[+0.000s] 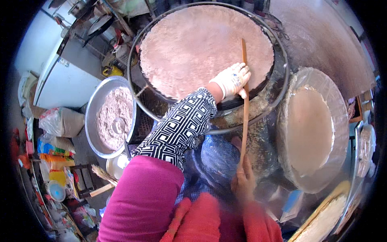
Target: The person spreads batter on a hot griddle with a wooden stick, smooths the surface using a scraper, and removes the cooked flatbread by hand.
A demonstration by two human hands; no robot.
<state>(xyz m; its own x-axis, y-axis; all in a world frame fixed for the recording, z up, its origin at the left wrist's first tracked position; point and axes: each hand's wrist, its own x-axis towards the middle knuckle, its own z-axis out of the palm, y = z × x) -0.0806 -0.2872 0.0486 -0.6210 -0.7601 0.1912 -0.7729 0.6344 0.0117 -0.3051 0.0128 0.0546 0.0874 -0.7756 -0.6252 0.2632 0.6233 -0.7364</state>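
Note:
My left hand (232, 79), in a white glove, lies over a long thin wooden stick (245, 121) above the right part of a round griddle. Its fingers are extended, with the thumb apart along the stick. Bare and slightly blurred, my right hand (244, 178) grips the stick's lower end close to my body. A large sheet of pinkish-brown batter (202, 45) covers most of the griddle. Around the griddle runs a metal ring (285, 65). Steam or haze hangs over part of the sheet.
Left of the griddle is a metal basin (90, 121) of pinkish dough with a ladle. A plastic-lined round basket (338, 121) holding a brown sheet stands at the right. Behind it lies a large brown flat surface (323, 45). Plastic bags (62, 121) sit farther left.

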